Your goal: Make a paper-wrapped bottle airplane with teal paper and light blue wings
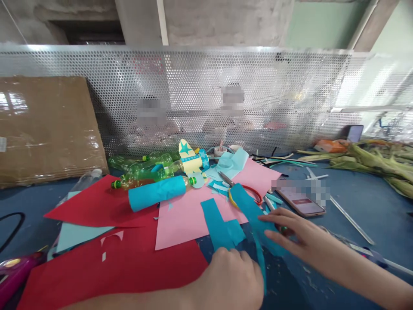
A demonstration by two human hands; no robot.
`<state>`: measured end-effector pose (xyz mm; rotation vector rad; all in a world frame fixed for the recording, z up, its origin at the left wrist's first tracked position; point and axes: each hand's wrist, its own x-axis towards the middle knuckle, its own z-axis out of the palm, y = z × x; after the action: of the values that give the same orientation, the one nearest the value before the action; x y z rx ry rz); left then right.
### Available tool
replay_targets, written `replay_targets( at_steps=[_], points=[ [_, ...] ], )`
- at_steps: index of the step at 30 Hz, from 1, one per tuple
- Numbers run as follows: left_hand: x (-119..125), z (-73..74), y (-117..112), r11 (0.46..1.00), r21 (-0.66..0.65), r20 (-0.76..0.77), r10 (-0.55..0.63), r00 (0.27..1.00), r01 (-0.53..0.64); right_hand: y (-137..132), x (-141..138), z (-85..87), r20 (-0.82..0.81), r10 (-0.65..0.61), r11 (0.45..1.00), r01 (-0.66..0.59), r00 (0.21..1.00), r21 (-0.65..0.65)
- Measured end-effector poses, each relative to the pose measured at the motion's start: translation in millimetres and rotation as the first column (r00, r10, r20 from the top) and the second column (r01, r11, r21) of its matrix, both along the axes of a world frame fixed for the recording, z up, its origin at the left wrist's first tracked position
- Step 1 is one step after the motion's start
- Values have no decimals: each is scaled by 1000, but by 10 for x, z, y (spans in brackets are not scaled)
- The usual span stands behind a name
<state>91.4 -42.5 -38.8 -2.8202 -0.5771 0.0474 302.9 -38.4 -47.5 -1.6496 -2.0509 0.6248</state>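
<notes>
My left hand (pixel 235 277) is closed in a fist at the lower middle, its fingertips hidden from me. An L-shaped piece of blue paper (pixel 217 224) runs up from behind its knuckles. To its right, my right hand (pixel 295 232) has its fingers apart, over the lower end of a blue paper strip (pixel 247 202). A small green cap (pixel 284 230) shows by its thumb and fingers. Scissors (pixel 254 193) with red and yellow handles lie partly under that strip. A bottle wrapped in blue paper (pixel 158 193) rests on the pink sheet (pixel 180 228).
Red paper (pixel 112 271) covers the left front. Green plastic bottles (pixel 145 170) and a decorated paper rocket (pixel 192 159) lie behind. A phone (pixel 301 200) and a clear stick (pixel 351 219) are at right, a magenta tool (pixel 19 275) at left. A perforated screen (pixel 193 64) stands behind.
</notes>
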Motion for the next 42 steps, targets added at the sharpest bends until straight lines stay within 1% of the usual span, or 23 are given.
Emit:
replay_targets(
  at_steps=[2,4,7,11,14,17,19,20,22,25,26,28,30,31,33,37,39,40,42],
  points=[
    [-7,-42,19,997,36,69,-69,995,66,22,45,19,-32,-22,1000,22,999,7],
    [-16,-92,43,995,45,101,-94,990,90,43,80,13,-32,-17,1000,18,999,25],
    [-20,-135,68,997,4,71,-79,994,79,71,127,-15,13,-6,998,5,1000,66],
    [-19,-105,55,999,-18,19,-39,999,39,96,220,-20,87,-6,986,-8,996,166],
    [-21,-112,23,1000,-20,-1,-23,1000,23,97,300,-28,127,-10,988,-9,992,153],
    [-11,-170,-2,1000,-19,6,-23,1000,23,80,345,-50,145,-8,991,-11,989,132],
    [2,-186,8,1000,-9,5,0,1000,0,65,346,-43,157,-30,991,9,987,134],
    [5,-172,27,1000,-2,3,21,1000,-21,57,339,-27,160,-44,990,22,986,138],
    [-7,-83,96,996,24,0,86,996,-86,42,318,25,156,-69,987,45,985,153],
    [-89,172,246,973,67,-21,224,974,-223,20,292,95,147,-71,982,44,987,181],
    [-128,267,296,962,79,-2,262,965,-261,11,287,104,146,-65,982,37,987,185],
    [-203,426,376,933,150,97,316,944,-327,-13,275,95,138,-59,982,32,989,188],
    [-242,502,414,920,189,146,319,937,-342,-43,247,70,119,-62,978,37,991,205],
    [-241,499,415,921,195,135,317,939,-339,-61,223,61,109,-62,977,38,992,210],
    [-199,418,389,935,171,67,305,950,-312,-99,152,63,83,-50,980,33,995,194],
    [-47,107,289,975,42,-40,220,975,-219,-173,-26,137,-18,-30,996,31,999,84],
    [3,-6,255,989,-34,-71,141,987,-144,-197,-94,175,-89,-40,999,41,995,13],
    [13,-33,245,990,-78,-79,108,991,-114,-202,-118,188,-124,-44,999,41,991,-23],
    [3,-24,240,978,-195,-48,68,997,-77,-195,-150,195,-178,-45,996,31,983,-81]
  ],
)
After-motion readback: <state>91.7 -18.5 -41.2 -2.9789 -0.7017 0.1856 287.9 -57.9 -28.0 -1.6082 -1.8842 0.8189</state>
